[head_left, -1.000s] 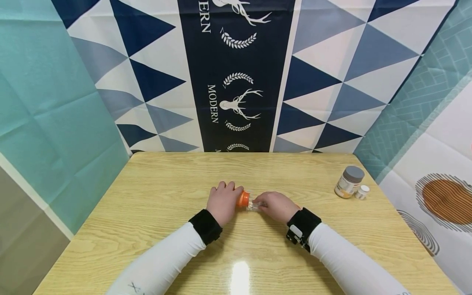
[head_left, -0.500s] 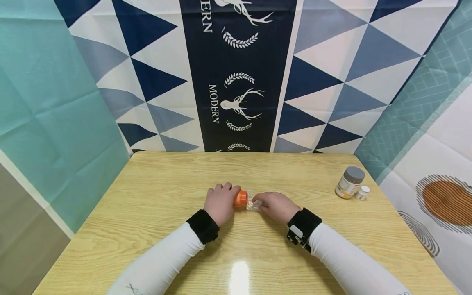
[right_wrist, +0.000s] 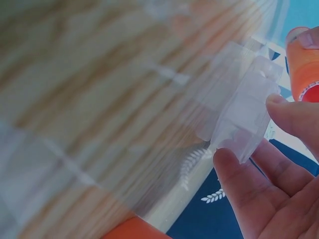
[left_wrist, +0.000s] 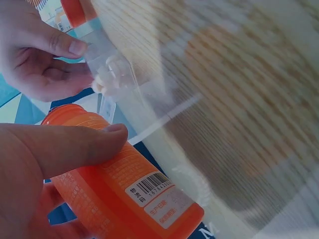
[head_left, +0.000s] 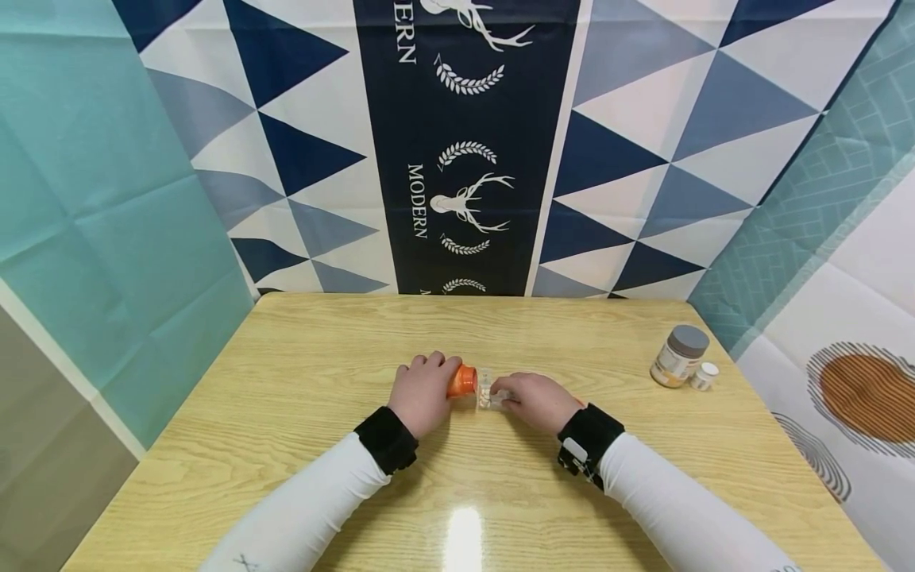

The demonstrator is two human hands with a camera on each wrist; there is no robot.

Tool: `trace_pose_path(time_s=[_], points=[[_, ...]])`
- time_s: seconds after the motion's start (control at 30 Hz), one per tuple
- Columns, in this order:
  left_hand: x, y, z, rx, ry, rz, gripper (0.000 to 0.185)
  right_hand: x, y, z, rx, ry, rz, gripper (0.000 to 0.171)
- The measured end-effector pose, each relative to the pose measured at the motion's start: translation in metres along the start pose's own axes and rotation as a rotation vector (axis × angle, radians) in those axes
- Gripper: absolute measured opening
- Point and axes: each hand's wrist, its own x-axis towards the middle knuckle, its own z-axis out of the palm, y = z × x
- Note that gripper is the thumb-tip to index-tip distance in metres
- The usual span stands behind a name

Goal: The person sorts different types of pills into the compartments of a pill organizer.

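My left hand point(head_left: 420, 395) grips an orange pill bottle point(head_left: 463, 381), lying on its side with its uncapped mouth toward the right. In the left wrist view, the thumb lies across the bottle point(left_wrist: 124, 199), near a barcode label. Just right of the mouth is a small clear plastic pill box point(head_left: 484, 395) with several pale tablets point(left_wrist: 110, 74) inside. My right hand point(head_left: 538, 401) holds this box between thumb and fingers; the right wrist view shows its clear walls point(right_wrist: 244, 117). A narrow gap separates bottle and box.
An orange piece point(head_left: 577, 401) shows partly behind the right hand on the wooden table point(head_left: 322, 349). At the back right stand a grey-lidded jar point(head_left: 679, 356) and a small white-capped bottle point(head_left: 704, 376). A patterned cloth point(head_left: 457, 159) hangs behind the table.
My left hand has drawn the orange bottle leftward, widening the gap to the clear pill box. The right hand stays in place, holding the box.
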Motion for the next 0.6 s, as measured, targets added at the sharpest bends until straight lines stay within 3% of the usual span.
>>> trace_pose_path(time_s=[0.33,0.6], points=[[-0.0007,0.0002,-0.0025,-0.008,0.029,-0.003,0.048,-0.0003,0.0005,0.0009,-0.024,-0.002,-0.022,0.027],[-0.0019,0.0019,-0.0061,-0.02,0.028,-0.009,0.047,-0.0002,0.0008,0.001,-0.034,0.005,-0.019,0.019]])
